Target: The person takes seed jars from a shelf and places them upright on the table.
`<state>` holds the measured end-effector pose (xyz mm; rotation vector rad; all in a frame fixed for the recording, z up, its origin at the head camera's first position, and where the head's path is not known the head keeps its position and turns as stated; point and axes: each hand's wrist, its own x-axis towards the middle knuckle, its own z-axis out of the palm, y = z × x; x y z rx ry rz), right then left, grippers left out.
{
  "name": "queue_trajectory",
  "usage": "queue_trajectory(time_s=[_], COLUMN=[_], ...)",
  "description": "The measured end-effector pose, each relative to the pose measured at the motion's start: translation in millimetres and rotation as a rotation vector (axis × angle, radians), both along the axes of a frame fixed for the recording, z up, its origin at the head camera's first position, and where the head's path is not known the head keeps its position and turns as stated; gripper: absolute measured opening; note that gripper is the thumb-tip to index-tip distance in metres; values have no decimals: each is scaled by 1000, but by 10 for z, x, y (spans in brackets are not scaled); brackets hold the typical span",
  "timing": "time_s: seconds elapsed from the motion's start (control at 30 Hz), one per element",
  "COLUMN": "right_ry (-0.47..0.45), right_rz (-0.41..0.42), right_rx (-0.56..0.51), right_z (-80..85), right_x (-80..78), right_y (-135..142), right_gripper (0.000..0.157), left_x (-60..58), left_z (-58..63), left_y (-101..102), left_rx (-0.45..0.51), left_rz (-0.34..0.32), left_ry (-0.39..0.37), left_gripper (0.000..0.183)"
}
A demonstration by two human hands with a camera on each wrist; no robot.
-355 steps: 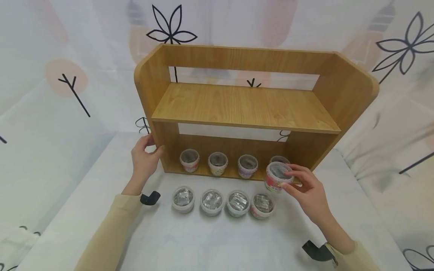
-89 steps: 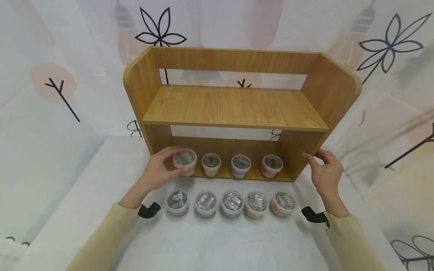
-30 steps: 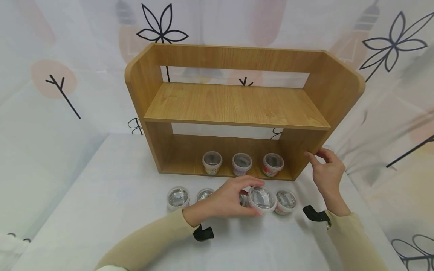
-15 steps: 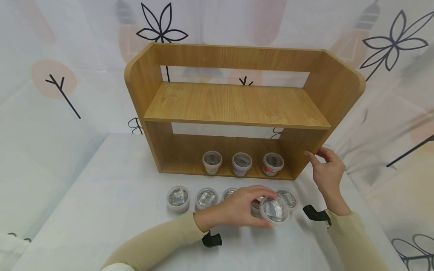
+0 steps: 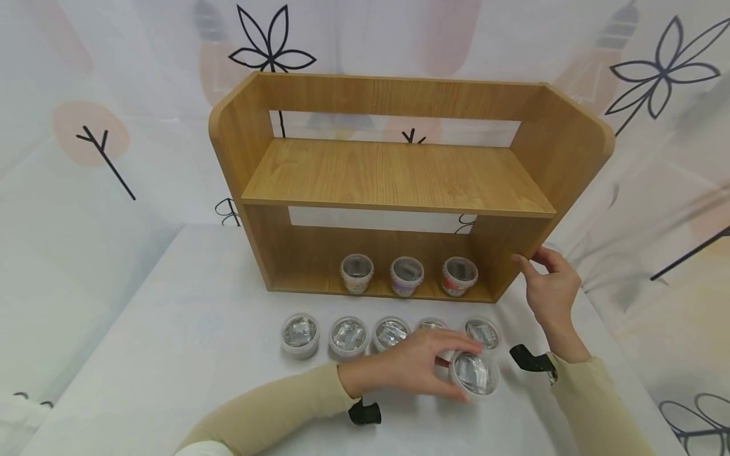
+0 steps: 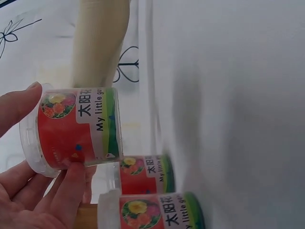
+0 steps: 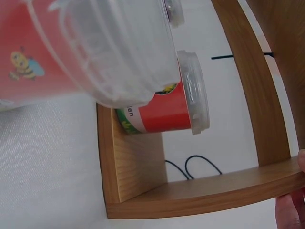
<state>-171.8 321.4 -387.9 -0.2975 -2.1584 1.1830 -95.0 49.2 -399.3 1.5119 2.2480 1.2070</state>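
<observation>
**Left hand (image 5: pixel 419 362) holds a tub (image 5: pixel 476 375) over the worktop (image 5: pixel 188 354) as the right hand (image 5: pixel 552 296) steadies the shelf (image 5: pixel 399 176)**

Head view: the step you have in hand looks like setting this tub down near the row of five tubs (image 5: pixel 349 335) on the worktop; three tubs (image 5: pixel 407 277) stand along the lower board of the shelf. The next move seems to call for a level, gentle lowering, clear of the fourth and fifth tubs from the left. Yours is on their near side, overlapping both in this view; you cannot tell here whether it touches either. Your left arm reaches across in front of the row, its thumb on the near side of the tub and its fingers on the far side. Your right hand is closed on the front edge of the shelf's right panel, probably to keep it still.

Left wrist view: your thumb and fingers are spread just as wide as the tub and pinch it close to its lid. It appears lifted, its base off the worktop. Beyond it are two more tubs (image 6: pixel 139 209) with the same red label.

Right wrist view: your fingertips (image 7: pixel 288 212) hold the panel edge from the outside. One tub, big and blurred, fills the near corner; which one it is, you cannot tell. A red-labelled tub (image 7: pixel 167 112) stands inside the shelf behind it.
</observation>
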Motion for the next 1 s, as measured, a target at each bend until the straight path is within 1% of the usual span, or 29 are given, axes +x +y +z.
queue_trajectory(time_s=[0.1,0.23,0.47,0.57,0.7,0.8,0.9,1.0], right_ry=[13,12,15,20,3,-14,-12,-7], right_rz=[-1,-3,-1,-6,1,9,9,9], right_rx=[4,5,1,9,21,29,30,30], right_z=[10,9,-6,-11,-13,-15,-19,-18], right_x=[11,8,-7,-12,-8,-4,-3,-6], right_y=[-8,-5,12,17,16,10,7,10], right_gripper=[39,39,38,38,39,40,39,39], left_x=[15,44,71,76,89,108,128,141], left_z=[-36,-91,-187,-204,-219,-239,-272,-296], left_y=[21,49,73,84,117,138,151,162], left_rx=[-21,-40,-66,-85,-131,-171,-197,-205], left_rz=[-4,-7,6,15,12,8,5,-5], left_ry=[-1,-41,66,75,88,124,180,200], left_gripper=[68,68,70,68,65,64,64,64])
